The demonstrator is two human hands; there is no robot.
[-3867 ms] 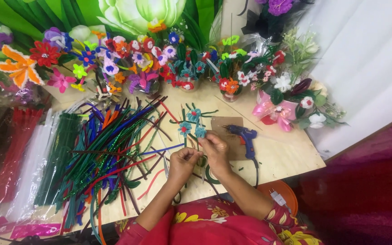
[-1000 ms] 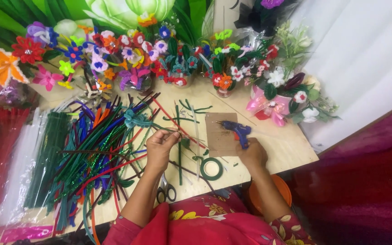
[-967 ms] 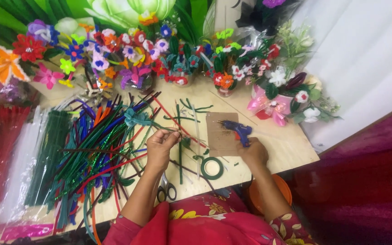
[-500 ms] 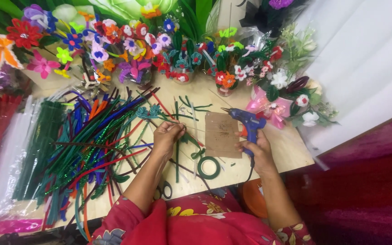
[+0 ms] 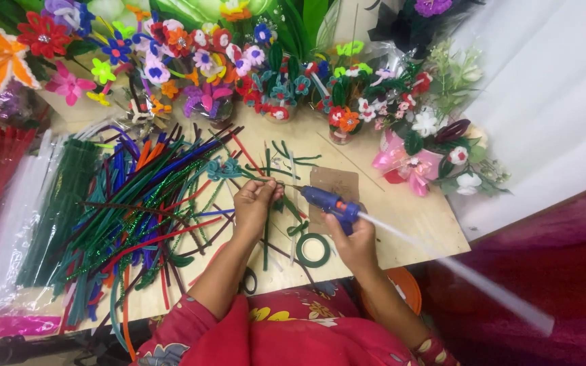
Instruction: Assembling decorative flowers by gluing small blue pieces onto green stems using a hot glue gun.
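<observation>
Gluing looked to be the step in hand: the right hand (image 5: 357,237) was wrapped around the grip of a blue glue gun (image 5: 329,201), its nozzle aimed left toward the left hand (image 5: 255,200). A long clear glue stick (image 5: 442,261) trailed from the back of the gun, out past the edge of the wooden counter (image 5: 415,224). The left hand was pinched shut on a thin green stem piece (image 5: 266,227), which hung down from the fingers over the counter; what sat at its upper end was too small to make out. The nozzle tip lay just beside the left fingertips, pointing at the pinched spot, though whether it touched could not be told. By my judgement, the next move would call for a steady squeeze and fingers kept off the hot tip. A brown card square (image 5: 334,184) lay under the gun, and a roll of green tape (image 5: 313,249) sat just below it, between the 2 forearms. A loose heap of coloured pipe cleaners (image 5: 130,203) spread to the left, and finished flower pots (image 5: 272,81) lined the far edge.
</observation>
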